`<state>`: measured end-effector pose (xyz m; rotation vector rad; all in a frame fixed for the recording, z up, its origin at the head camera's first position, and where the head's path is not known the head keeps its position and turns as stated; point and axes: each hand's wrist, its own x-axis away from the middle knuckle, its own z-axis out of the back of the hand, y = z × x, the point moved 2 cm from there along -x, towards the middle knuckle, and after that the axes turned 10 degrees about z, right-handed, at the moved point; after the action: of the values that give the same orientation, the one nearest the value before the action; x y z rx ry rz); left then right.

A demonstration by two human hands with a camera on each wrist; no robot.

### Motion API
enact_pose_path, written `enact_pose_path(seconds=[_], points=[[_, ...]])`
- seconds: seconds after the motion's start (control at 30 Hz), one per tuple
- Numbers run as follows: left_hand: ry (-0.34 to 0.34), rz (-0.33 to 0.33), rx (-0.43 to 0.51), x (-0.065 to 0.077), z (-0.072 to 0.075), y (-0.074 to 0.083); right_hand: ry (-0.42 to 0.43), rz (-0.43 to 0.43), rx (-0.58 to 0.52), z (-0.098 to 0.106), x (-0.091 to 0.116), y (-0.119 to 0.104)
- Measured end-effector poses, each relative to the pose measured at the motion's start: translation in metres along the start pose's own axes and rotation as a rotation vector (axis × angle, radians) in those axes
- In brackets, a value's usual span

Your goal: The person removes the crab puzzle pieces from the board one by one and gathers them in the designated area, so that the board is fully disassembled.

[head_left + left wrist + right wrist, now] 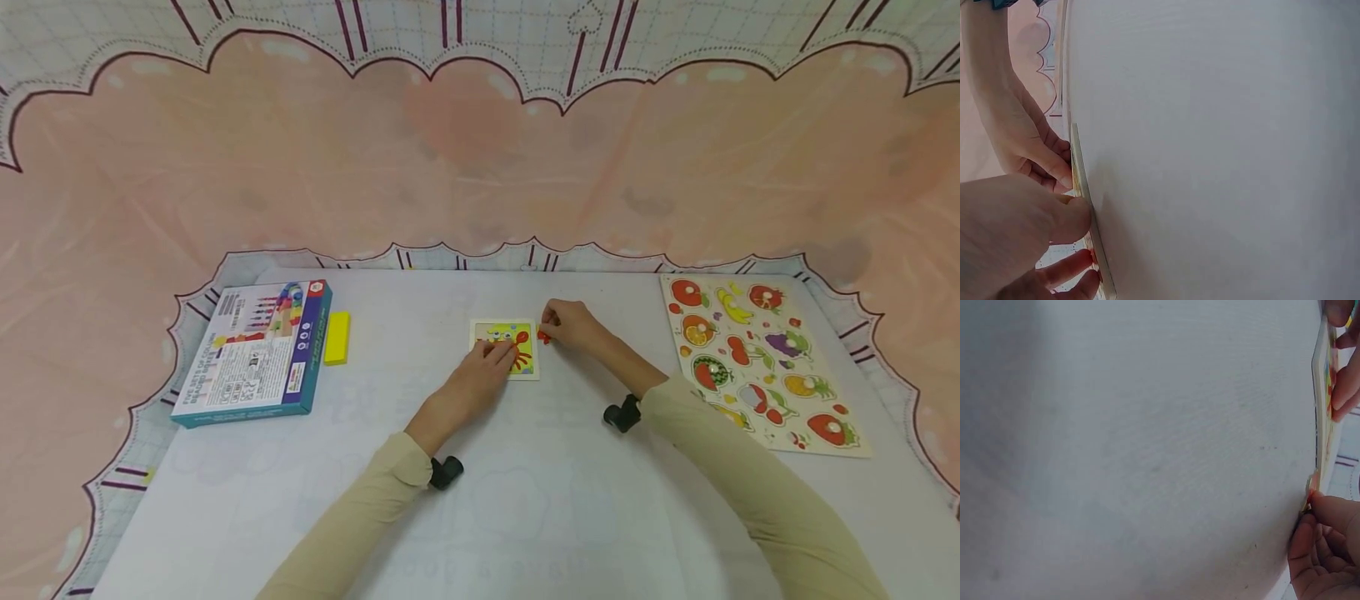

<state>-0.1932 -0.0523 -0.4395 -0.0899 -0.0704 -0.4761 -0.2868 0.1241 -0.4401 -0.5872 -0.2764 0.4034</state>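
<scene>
A small square puzzle board (536,375) with a red crab on yellow lies flat at mid-table. My left hand (480,375) rests on its left part, fingertips over the picture and covering some of it. In the left wrist view, the thumb of the left hand (1016,231) lies at the edge of the board (1099,250). Just beyond the board's right side, my right hand (573,325) pinches a small red puzzle piece (543,337) between thumb and fingertips. The right wrist view has the right hand (1329,550) with the piece (1313,484) right at the board's edge.
On the left lies a teal-edged box (255,354) with a yellow block (337,338) beside it. A fruit picture board (757,367) lies to the right, partly under the right forearm. The white table (525,500) meets a patterned cloth at its edges.
</scene>
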Motion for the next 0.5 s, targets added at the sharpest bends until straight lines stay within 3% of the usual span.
enact_pose_path(seconds=[0.3,0.5], points=[[-0.078,0.050,0.057,0.0031,0.0030,0.0021,0.034,0.030,-0.013,-0.0046,-0.0004,0.0019],[-0.049,0.064,0.040,0.0014,-0.0034,0.0041,0.004,0.025,-0.011,-0.0002,0.0000,0.0029]])
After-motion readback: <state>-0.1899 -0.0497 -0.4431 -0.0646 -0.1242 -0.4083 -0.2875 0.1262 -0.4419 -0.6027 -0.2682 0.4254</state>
